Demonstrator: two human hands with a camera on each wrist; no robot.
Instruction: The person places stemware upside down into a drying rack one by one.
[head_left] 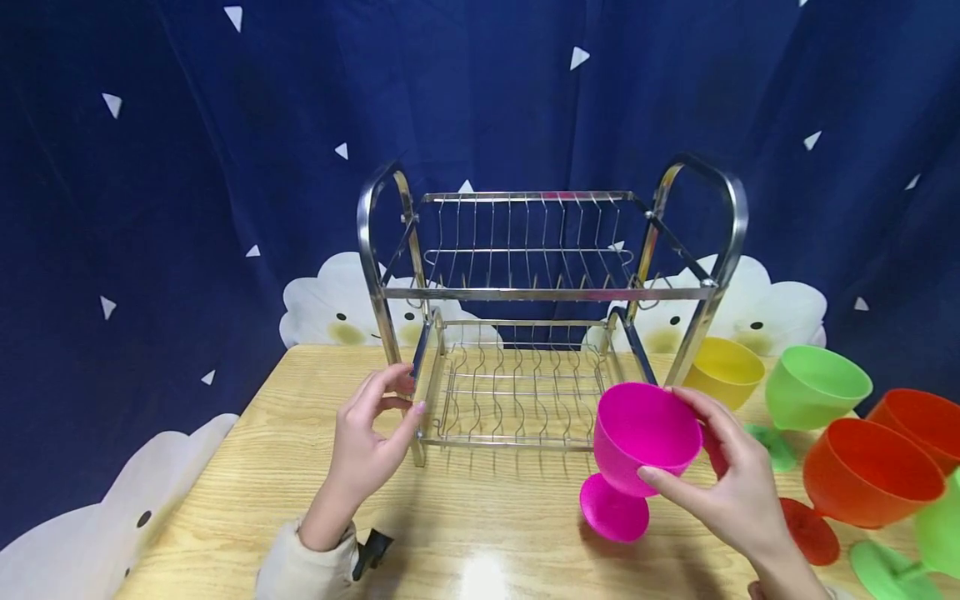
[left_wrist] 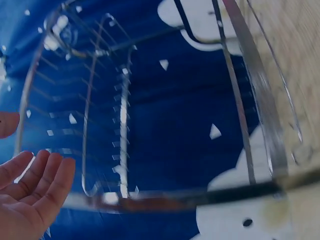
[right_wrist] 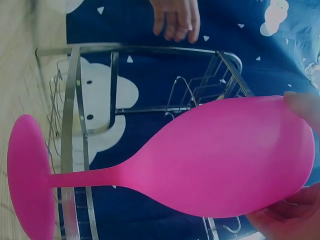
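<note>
Magenta goblet (right_wrist: pixel 162 167): stem (right_wrist: pixel 86 178) visible in right wrist view, hidden in head view. Right hand (head_left: pixel 738 492) grips bowl (head_left: pixel 648 429); left hand (head_left: pixel 372 435), thumb and fingers parted, near dish rack (head_left: pixel 543 294).

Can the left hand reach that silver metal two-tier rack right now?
Likely yes: the left hand is empty, beside the silver metal two-tier rack, with nothing visible between them.

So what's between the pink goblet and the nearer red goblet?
In the head view, the right hand lies there, holding the pink goblet.
</note>
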